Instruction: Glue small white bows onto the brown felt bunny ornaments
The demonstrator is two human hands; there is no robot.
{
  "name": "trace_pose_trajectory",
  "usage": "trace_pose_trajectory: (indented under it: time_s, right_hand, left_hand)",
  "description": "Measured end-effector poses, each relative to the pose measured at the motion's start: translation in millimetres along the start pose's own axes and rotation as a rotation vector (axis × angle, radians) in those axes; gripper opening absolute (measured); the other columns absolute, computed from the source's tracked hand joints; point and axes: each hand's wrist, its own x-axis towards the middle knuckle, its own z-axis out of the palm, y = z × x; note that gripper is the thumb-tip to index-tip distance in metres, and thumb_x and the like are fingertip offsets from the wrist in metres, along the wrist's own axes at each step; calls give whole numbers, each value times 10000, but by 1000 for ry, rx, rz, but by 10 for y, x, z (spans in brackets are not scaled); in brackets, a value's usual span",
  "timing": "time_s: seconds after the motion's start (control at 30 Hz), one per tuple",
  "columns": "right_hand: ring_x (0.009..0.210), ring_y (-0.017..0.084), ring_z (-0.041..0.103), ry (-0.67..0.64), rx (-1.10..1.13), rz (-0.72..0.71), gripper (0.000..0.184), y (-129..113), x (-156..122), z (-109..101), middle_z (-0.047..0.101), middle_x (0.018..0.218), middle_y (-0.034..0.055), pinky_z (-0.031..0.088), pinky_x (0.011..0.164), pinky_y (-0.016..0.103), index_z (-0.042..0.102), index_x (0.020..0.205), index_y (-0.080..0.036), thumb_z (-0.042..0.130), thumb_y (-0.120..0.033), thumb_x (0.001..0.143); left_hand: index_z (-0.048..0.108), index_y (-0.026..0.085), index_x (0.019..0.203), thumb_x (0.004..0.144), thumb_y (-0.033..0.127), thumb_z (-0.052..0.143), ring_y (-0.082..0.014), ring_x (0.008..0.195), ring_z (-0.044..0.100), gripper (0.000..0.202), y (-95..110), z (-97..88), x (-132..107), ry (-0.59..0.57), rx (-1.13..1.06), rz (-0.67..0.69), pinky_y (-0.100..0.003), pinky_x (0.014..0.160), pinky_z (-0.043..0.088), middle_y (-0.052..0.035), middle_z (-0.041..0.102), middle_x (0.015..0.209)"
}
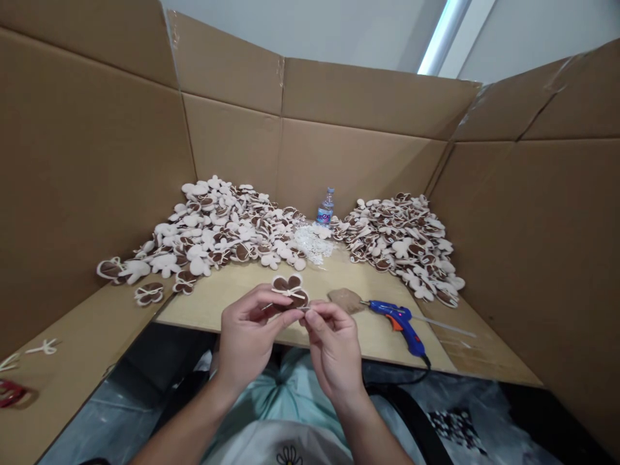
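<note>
Cardboard walls [97, 161] around table [217, 310] — we see left hand [249, 339], right hand [334, 349] together, pinching brown-and-cream flower cutout [290, 290] — blue glue gun [400, 326] just beside.

The held flower [289, 290] is matt cloth, the glue gun [400, 323] glossy plastic.

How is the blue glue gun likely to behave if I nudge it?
The blue glue gun lies on its side on the wooden board; its bulky, angled shape probably resists rolling. It likely feels light, being mostly plastic. Its black cord could tug it.
</note>
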Motion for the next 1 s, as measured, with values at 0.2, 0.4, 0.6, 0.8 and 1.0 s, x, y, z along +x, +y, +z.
trace_pose_trajectory:
  time_s: [0.2, 0.4, 0.6, 0.8, 1.0]
  right_hand:
    - [665, 103, 588, 21, 49, 40, 179, 1, -14, 3, 706, 714, -19, 478, 666, 232, 739, 675, -227, 885, -260, 577]
    - [635, 85, 560, 16, 64, 61, 175, -20, -39, 20, 693, 695, -23, 461, 639, 206, 744, 683, -223, 884, -275, 591]
    - [635, 78, 551, -1, 83, 70, 180, -47, -86, 44, 681, 699, -24, 461, 645, 199, 739, 683, -215, 884, -282, 599]
    - [680, 87, 572, -9, 110, 89, 177, -55, -130, 57, 671, 717, -25, 468, 683, 207, 726, 688, -212, 877, -279, 623]
    - [740, 96, 586, -44, 174, 107, 162, -56, -175, 73, 647, 773, -24, 474, 714, 210, 686, 710, -213, 840, -258, 688]
  left_hand:
    - [721, 240, 704, 640, 108, 824, -151, 674, 651, 179, 20, 4, -14, -7, 17, 21, -245, 626, 558, 14, 675, 718]
    - [713, 237, 688, 645, 111, 824, -164, 689, 650, 173, 11, 0, -34, -18, 19, 46, -259, 626, 549, 5, 670, 712]
    - [708, 231, 674, 646, 97, 819, -160, 660, 649, 177, 7, -13, -56, -28, 11, 96, -258, 610, 546, 8, 671, 678]
    - [699, 205, 698, 645, 34, 805, -126, 623, 636, 208, -32, -44, -54, -55, 69, 305, -209, 559, 514, 21, 670, 658]
    - [684, 204, 705, 642, -2, 798, -102, 620, 628, 244, -23, -66, -47, -84, 104, 381, -192, 582, 508, 39, 672, 660]
